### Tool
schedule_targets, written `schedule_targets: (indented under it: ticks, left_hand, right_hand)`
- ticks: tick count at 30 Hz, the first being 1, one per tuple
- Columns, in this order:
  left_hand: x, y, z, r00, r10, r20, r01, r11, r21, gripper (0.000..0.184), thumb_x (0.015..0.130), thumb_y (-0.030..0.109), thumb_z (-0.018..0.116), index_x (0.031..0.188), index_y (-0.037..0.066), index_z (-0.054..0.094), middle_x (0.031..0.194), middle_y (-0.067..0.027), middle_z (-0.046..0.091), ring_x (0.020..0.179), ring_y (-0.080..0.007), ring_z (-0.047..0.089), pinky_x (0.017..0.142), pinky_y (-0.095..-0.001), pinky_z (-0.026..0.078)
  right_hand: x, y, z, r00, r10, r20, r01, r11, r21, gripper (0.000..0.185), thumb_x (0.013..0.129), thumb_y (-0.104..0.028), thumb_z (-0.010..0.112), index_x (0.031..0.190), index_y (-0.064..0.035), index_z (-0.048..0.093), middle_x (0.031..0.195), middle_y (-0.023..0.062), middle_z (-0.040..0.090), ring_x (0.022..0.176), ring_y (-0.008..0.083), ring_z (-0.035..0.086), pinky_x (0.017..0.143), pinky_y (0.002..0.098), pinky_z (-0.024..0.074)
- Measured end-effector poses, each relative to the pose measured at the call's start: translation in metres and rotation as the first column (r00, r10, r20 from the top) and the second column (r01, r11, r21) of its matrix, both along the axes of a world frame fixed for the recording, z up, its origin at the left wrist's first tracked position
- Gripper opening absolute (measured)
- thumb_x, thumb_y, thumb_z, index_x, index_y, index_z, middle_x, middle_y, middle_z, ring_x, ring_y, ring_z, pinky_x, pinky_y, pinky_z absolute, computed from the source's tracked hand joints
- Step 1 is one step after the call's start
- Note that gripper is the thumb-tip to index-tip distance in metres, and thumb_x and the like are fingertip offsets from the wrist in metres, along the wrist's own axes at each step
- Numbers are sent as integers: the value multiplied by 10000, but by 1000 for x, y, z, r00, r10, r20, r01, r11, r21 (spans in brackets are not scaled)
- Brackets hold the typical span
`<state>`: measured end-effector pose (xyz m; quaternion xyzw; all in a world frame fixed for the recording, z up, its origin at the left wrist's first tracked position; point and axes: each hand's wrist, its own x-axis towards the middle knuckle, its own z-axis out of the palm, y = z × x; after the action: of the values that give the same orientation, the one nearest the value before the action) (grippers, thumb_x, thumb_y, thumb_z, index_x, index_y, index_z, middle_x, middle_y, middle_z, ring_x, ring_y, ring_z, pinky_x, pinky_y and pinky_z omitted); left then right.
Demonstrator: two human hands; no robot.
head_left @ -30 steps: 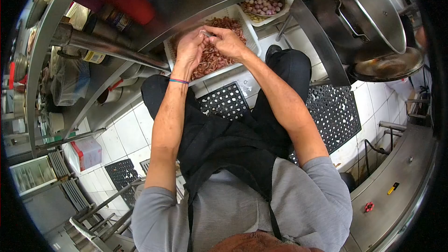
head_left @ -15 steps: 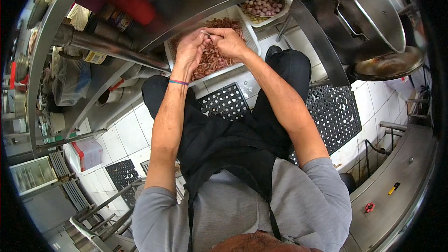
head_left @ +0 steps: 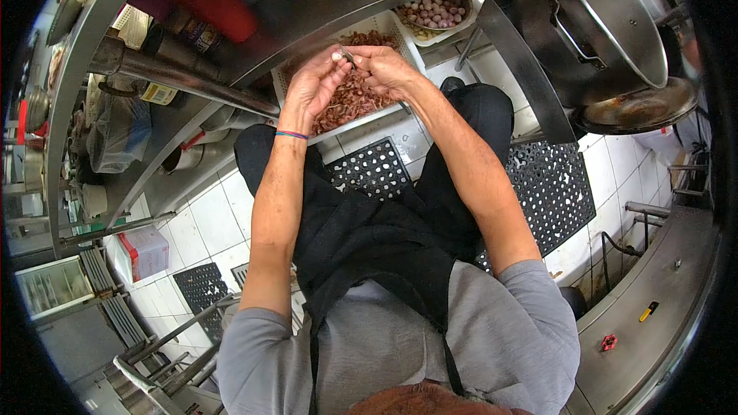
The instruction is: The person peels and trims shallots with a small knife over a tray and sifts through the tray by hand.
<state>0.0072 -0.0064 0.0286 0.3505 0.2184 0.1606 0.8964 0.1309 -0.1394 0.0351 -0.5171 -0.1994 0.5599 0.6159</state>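
My left hand [head_left: 315, 86] is closed, pinching a small pale bulb [head_left: 337, 56], which looks like a shallot, between thumb and fingers. Meeting it from the other side, my right hand [head_left: 386, 71] grips a small knife [head_left: 348, 54]; only a short bit of grey metal shows at the fingertips. Both hands hover over a white plastic crate [head_left: 355, 127] full of reddish-brown shallots and loose skins [head_left: 346, 104]. Behind it to the right, a round bowl of peeled pinkish shallots [head_left: 440, 11] sits in a second white container [head_left: 453, 33].
A steel counter edge [head_left: 369, 1] overhangs the crate's far side. At the right stand a large steel pot [head_left: 607, 31] and a steel panel [head_left: 530, 69]. A black perforated mat [head_left: 550, 192] covers part of the white tiles. Shelves with kitchenware line the left.
My hands have turned and drawn slightly apart at the fingertips, so the pale bulb and the bit of blade show more. The crate and bowl have not moved.
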Motion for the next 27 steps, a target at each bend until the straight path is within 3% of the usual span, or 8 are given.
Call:
schedule_targets:
  ticks: [4,10,13,16,18,20,22,27]
  left_hand:
    - [1,13,-16,1000,-7,21,9,990,-139,190,960,32,506,1108,-67,572,1021,-102,620,857,-150,603,757,-277,548]
    - [2,9,-15,999,46,0,-46,996,-72,169,973,68,508,1069,-54,576,987,-84,618,814,-135,586,716,-259,534]
    - [1,6,-9,1000,-10,15,10,1000,-24,172,982,85,500,1070,-45,572,975,-78,611,814,-128,572,730,-262,529]
    - [0,10,-15,998,-68,9,68,998,-14,173,986,90,492,1077,-38,565,969,-76,606,818,-123,562,738,-263,524]
    - [0,13,-20,997,-61,52,64,997,-53,208,1000,104,462,1111,-47,553,978,-87,607,827,-145,574,753,-282,529]
    - [0,17,-25,998,-32,54,36,998,-60,218,1005,112,452,1121,-44,552,982,-88,608,833,-155,579,759,-293,531]
    - [0,18,-27,1000,17,16,-17,999,-33,205,1003,116,462,1106,-30,562,981,-80,610,835,-153,577,758,-297,529]
    - [0,9,-17,1000,17,-1,-17,1000,13,175,994,122,491,1070,-5,584,965,-57,609,820,-141,573,745,-287,528]
  right_hand:
    - [2,0,-2,999,48,2,-48,999,-17,352,1009,-149,434,1349,-119,522,679,-57,433,435,18,256,348,198,180]
    - [2,-1,0,998,50,49,-49,999,-17,353,1007,-146,440,1349,-116,522,680,-49,441,434,22,269,346,197,189]
    - [-1,-1,3,999,0,45,1,1000,-23,348,1007,-154,443,1342,-114,528,679,-51,436,429,25,266,333,202,188]
    - [4,0,-8,998,-56,22,56,998,17,375,995,-141,459,1364,-101,507,692,-36,478,472,39,362,378,206,297]
    - [6,18,-44,852,-237,466,141,963,231,400,967,-124,495,1364,-76,502,729,15,567,548,87,462,487,257,397]
    - [3,20,-48,723,-266,637,113,956,270,428,939,-106,526,1363,-59,497,784,59,632,625,119,528,591,283,456]
    - [-8,5,-17,774,-116,622,51,991,121,455,911,-88,553,1360,-49,494,856,98,671,704,135,559,689,284,471]
    - [-12,2,1,760,-30,649,10,999,33,427,895,-66,566,1322,-63,543,874,119,683,674,125,537,655,285,462]
